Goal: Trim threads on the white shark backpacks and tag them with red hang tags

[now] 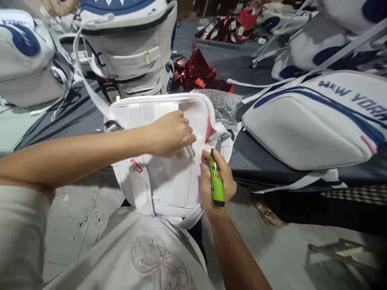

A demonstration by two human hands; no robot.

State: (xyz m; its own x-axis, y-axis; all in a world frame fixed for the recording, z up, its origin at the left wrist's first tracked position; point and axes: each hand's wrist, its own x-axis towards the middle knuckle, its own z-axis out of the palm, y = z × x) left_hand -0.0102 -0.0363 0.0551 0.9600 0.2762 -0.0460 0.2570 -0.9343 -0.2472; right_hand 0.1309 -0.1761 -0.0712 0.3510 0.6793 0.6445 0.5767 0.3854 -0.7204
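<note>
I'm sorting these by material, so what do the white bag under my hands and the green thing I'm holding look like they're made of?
White bag: looks like smooth faux leather or coated fabric, matte, with stitched seams and soft folds. Green lighter in the right hand: glossy plastic with a dark tip. The left hand pinches the bag's surface.

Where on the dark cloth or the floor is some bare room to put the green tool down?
Bare floor lies right of the right hand holding the green lighter; more sits under the left forearm. Dark cloth is free between the red tags and the NEW YORK bag. Around the white bag it is crowded.
</note>
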